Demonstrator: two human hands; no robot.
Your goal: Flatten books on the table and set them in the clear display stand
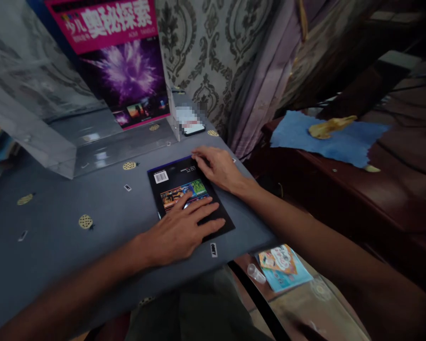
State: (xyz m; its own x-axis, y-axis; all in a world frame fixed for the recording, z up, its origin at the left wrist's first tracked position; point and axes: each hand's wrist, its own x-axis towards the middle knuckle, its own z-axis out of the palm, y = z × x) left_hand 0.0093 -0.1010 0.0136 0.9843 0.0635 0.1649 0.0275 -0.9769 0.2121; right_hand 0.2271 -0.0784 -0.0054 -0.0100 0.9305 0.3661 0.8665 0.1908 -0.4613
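Note:
A dark book (173, 182) lies on the grey-blue tablecloth, its barcode and small colour pictures facing up. My left hand (184, 227) rests flat over the lower part of the book with its fingers spread. At the upper right corner is my right hand (220, 168), fingers bent against the blue-edged top side and thumb on the cover. The undersides of both hands are hidden. Behind the book, a pink and black book (128, 71) with a purple burst on its cover stands upright in a clear acrylic stand (62, 154).
A phone (191, 121) lies beside the stand near the patterned wall. To the right, a blue cloth (294, 135) with a yellowish item (330, 127) sits on dark red furniture. Below the table edge are a blue booklet (287, 279) and a clear cup (256, 273).

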